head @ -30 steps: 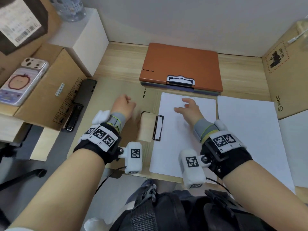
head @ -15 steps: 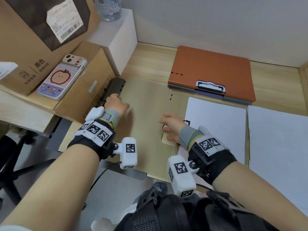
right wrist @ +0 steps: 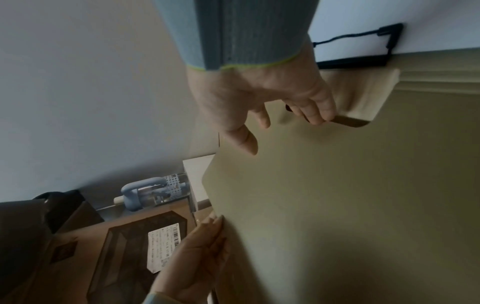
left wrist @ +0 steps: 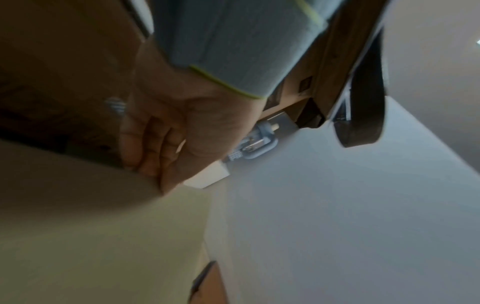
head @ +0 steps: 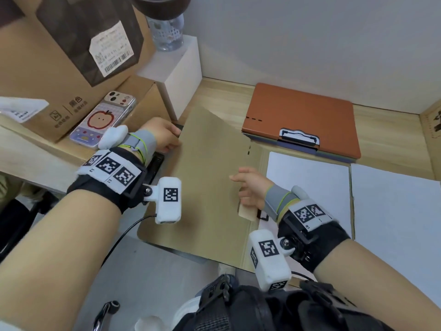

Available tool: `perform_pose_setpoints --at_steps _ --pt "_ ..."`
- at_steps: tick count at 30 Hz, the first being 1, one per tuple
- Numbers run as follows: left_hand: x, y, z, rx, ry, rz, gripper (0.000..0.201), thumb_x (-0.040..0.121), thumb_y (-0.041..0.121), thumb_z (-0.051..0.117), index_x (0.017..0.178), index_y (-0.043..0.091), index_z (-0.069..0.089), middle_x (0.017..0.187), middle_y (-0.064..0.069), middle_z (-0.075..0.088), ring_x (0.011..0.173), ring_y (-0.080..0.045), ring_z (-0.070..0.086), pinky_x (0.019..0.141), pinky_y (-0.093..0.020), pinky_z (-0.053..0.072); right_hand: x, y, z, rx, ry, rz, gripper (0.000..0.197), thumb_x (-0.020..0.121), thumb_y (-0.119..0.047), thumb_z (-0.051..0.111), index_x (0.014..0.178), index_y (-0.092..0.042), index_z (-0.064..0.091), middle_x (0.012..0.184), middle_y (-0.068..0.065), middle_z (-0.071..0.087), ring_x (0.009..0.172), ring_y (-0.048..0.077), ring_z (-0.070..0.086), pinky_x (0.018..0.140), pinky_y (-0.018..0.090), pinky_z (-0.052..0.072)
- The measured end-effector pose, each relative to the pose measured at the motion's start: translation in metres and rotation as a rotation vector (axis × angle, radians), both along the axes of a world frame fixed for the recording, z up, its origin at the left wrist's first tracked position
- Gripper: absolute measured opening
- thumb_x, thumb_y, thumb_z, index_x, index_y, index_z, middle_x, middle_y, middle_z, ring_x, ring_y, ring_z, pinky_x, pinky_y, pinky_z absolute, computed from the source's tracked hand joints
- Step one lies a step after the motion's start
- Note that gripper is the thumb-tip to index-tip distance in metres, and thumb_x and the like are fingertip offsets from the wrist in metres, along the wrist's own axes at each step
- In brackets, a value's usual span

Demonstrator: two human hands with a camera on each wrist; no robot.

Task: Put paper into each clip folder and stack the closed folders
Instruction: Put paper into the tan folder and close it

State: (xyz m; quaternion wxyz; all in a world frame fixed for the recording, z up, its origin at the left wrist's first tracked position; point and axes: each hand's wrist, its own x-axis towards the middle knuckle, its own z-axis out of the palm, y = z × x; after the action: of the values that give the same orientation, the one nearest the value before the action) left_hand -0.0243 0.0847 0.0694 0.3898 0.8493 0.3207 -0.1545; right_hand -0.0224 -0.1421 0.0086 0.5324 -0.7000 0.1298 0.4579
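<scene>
— Two folders in play, as I read it. What's in front of me?

— One tan folder (head: 210, 187) near the front edge of the worktop (head: 226, 96), its cover lifted partway, white paper (head: 307, 187) lying on its right half by the black clip (right wrist: 389, 45).

— And my hands?

— My left hand (head: 162, 137) pinches the cover's outer left edge, fingers curled round it, I'd say to swing it over the sheet. My right hand (head: 250, 189) is loose, fingers touching the small tab (right wrist: 363, 98) at the spine, probably to steady the fold.

— The rest?

— An orange folder (head: 303, 120), closed, lies at the back edge, likely where this one gets stacked. More loose sheets (head: 393, 211) wait at the right edge. A phone (head: 102, 120) rests on a cardboard box (head: 71, 111) to the left.
</scene>
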Motion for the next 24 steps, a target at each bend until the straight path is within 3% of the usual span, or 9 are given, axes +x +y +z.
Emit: perform_pose_setpoints --at_steps 4,8,11,13,16,19,21,24 --pt "0.009 -0.023 0.039 -0.093 -0.047 -0.163 0.021 0.086 0.003 0.062 0.081 0.02 0.053 0.072 -0.001 0.056 0.045 0.001 0.057 0.046 -0.011 0.05 0.01 -0.005 0.031 0.053 -0.104 0.002 0.05 0.088 -0.024 0.059 0.135 -0.024 0.04 0.119 0.002 0.043 0.093 0.022 0.048 0.085 0.038 0.042" --pt "0.015 -0.066 0.066 -0.208 -0.105 -0.278 0.02 0.087 0.005 0.062 0.084 0.02 0.049 0.07 0.001 0.053 0.039 0.005 0.057 0.046 -0.014 0.05 0.019 -0.011 0.079 0.207 -0.22 -0.043 0.041 0.088 -0.033 0.058 0.127 -0.03 0.047 0.124 -0.002 0.047 0.104 0.023 0.046 0.088 0.037 0.041" --pt "0.02 -0.105 0.074 -0.285 -0.137 -0.342 0.019 0.087 0.009 0.062 0.085 0.021 0.048 0.073 0.004 0.058 0.044 0.004 0.06 0.049 -0.015 0.052 0.023 -0.029 0.107 0.257 -0.315 -0.063 0.047 0.09 -0.038 0.055 0.134 -0.028 0.042 0.133 0.001 0.048 0.113 0.024 0.046 0.094 0.039 0.042" --pt "0.022 -0.124 0.074 -0.337 -0.153 -0.359 0.018 0.087 0.009 0.062 0.085 0.021 0.048 0.07 0.006 0.062 0.048 0.004 0.062 0.049 -0.016 0.053 0.025 -0.042 0.115 0.275 -0.355 -0.096 0.051 0.091 -0.033 0.054 0.138 -0.025 0.037 0.124 0.001 0.055 0.108 0.022 0.051 0.097 0.041 0.043" --pt "0.027 -0.16 0.068 -0.426 -0.157 -0.383 0.018 0.085 0.011 0.065 0.085 0.02 0.049 0.062 0.011 0.064 0.052 0.001 0.064 0.049 -0.017 0.052 0.03 -0.075 0.115 0.275 -0.394 -0.178 0.049 0.093 -0.018 0.052 0.139 -0.023 0.035 0.091 -0.003 0.063 0.078 0.016 0.061 0.092 0.042 0.048" --pt "0.03 -0.188 0.054 -0.529 -0.136 -0.368 0.019 0.084 0.012 0.068 0.088 0.021 0.052 0.069 0.008 0.064 0.061 -0.004 0.065 0.055 -0.019 0.054 0.033 -0.108 0.108 0.25 -0.402 -0.221 0.047 0.093 -0.009 0.049 0.137 -0.021 0.038 0.089 -0.001 0.063 0.064 0.012 0.063 0.071 0.032 0.056" --pt "0.031 -0.201 0.035 -0.586 -0.092 -0.325 0.02 0.084 0.011 0.068 0.096 0.02 0.054 0.078 0.004 0.064 0.076 -0.011 0.061 0.069 -0.026 0.053 0.033 -0.131 0.1 0.214 -0.416 -0.24 0.041 0.093 -0.006 0.047 0.131 -0.022 0.043 0.088 -0.002 0.063 0.057 0.006 0.062 0.056 0.023 0.054" --pt "0.031 -0.216 -0.003 -0.537 -0.029 -0.196 0.04 0.086 0.012 0.065 0.122 0.011 0.049 0.1 -0.002 0.059 0.092 -0.017 0.057 0.083 -0.032 0.048 0.033 -0.169 0.084 0.129 -0.422 -0.268 0.037 0.093 -0.003 0.044 0.123 -0.024 0.048 0.083 -0.004 0.061 0.058 0.005 0.058 0.052 0.02 0.051"
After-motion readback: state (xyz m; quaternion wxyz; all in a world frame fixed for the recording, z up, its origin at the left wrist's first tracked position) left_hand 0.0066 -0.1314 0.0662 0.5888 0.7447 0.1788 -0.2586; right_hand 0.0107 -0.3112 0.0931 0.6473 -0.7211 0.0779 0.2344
